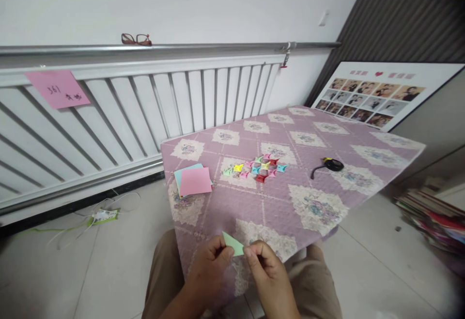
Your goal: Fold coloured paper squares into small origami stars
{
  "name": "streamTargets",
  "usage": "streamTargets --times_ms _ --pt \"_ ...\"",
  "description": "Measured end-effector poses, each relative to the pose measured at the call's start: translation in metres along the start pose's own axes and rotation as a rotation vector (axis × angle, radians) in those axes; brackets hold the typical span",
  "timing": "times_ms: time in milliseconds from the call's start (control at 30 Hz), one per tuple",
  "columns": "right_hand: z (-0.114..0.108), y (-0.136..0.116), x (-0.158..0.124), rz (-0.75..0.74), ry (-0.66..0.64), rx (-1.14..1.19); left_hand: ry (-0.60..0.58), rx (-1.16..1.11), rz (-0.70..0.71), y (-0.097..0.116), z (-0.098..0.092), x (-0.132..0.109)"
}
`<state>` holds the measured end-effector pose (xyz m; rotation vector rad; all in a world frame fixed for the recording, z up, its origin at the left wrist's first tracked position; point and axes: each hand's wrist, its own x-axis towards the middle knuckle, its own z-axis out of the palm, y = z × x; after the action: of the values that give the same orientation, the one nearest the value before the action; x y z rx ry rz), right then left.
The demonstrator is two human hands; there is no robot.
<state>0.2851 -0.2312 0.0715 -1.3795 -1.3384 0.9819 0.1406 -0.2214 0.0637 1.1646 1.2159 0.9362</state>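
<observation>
A light green piece of folded paper [233, 245] is held between both hands over the near edge of the table. My left hand [210, 265] pinches its left side with thumb and fingers. At its right corner, my right hand [267, 270] grips with thumb and forefinger. Beyond the hands, several small folded paper pieces [260, 178] in red, pink, yellow, green and blue lie in a cluster on the tablecloth. To their left rests a stack of coloured paper squares [195, 181] with a pink sheet on top.
The table wears a purple floral tablecloth [283, 198]. A black tape measure-like object [333, 164] with a strap lies on the right. Behind are a white radiator [214, 96], glasses [136, 39] on its pipe and a photo board [385, 94]. A power strip [105, 216] lies on the floor.
</observation>
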Motion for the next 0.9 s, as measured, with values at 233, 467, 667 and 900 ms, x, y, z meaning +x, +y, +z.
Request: streamTargets --times_ms 233,467,667,900 --pt "0.001 -0.001 -0.002 0.01 0.0 -0.009 -0.021 -0.06 -0.014 0.001 -0.001 -0.005" --pt "-0.004 -0.001 0.002 0.073 -0.134 0.082 -0.045 0.045 0.041 0.001 -0.008 -0.005" --pt "-0.01 -0.013 0.009 0.089 -0.192 0.029 -0.052 0.338 0.152 0.014 -0.016 -0.006" --pt "0.001 -0.016 0.012 -0.04 -0.19 -0.076 -0.058 0.363 0.12 0.01 -0.011 -0.005"
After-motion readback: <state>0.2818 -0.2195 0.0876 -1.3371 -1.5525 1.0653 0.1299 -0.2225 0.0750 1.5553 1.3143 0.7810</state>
